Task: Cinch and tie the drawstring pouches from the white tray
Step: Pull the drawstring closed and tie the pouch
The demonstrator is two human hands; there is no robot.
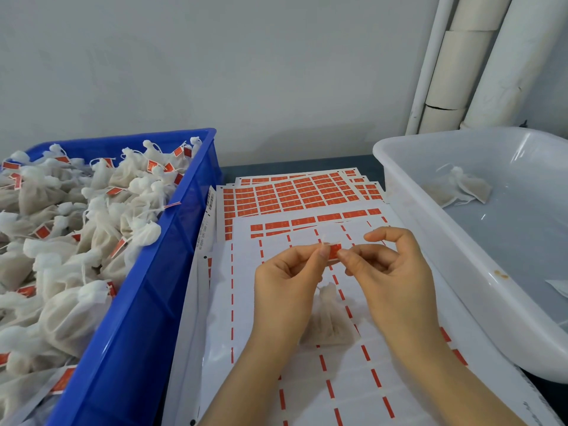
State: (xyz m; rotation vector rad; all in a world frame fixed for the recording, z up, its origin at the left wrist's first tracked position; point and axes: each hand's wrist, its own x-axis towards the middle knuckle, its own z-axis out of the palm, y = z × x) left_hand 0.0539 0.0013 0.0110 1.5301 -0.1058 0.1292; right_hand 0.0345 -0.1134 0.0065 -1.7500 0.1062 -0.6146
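Fingers (364,256) of left hand (285,281) and right hand (390,272) pinch a red label (334,251) from both sides, likely folding it shut as a tag for the pouch (330,318) below.

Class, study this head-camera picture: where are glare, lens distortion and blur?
Head view: glare streaks the white tray's wall; wide-angle distortion bends the pipes and blue crate; the pouch below the red tag that left hand and right hand pinch looks blurred; light even, shadows faint.
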